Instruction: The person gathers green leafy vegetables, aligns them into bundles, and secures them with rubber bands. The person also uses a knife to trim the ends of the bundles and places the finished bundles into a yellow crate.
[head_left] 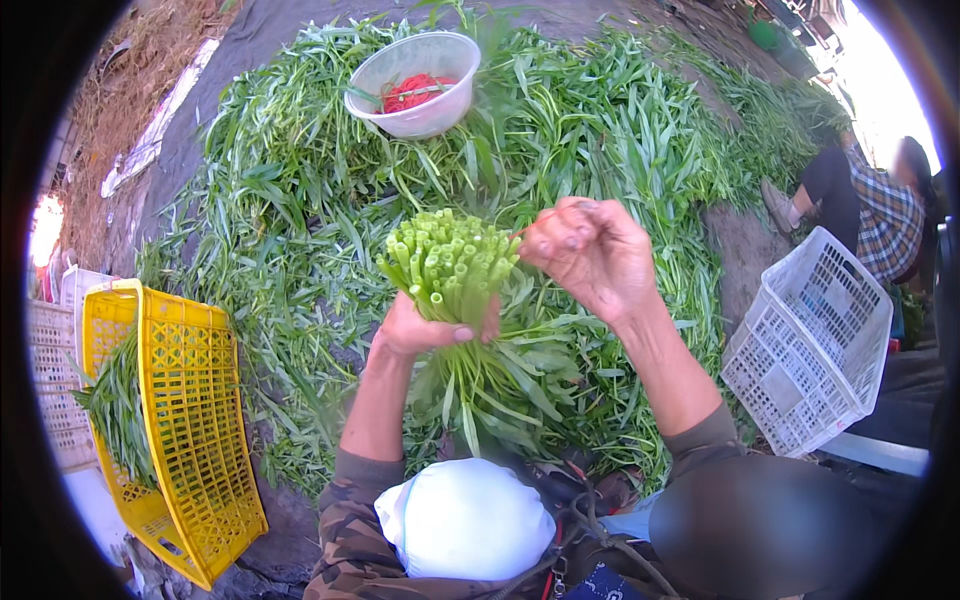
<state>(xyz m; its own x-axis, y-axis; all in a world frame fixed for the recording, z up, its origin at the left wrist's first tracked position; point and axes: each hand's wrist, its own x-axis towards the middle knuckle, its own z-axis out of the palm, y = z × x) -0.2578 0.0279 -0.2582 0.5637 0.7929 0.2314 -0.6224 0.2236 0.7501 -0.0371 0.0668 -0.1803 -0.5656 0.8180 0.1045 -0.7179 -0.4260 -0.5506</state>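
Outside on the ground, green stalks (300,200) lie everywhere. The left hand (425,328) squeezes a bunch (450,265). The right hand (590,255) pinches a red band (528,228).

Bright daylight, blown-out glare upper right, dark fisheye-bent rim.

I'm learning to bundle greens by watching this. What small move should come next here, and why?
Probably loop the red band over the cut stem ends. The left hand grips the bunch of green stems upright, and the right hand pinches the band beside its top, not yet around it.
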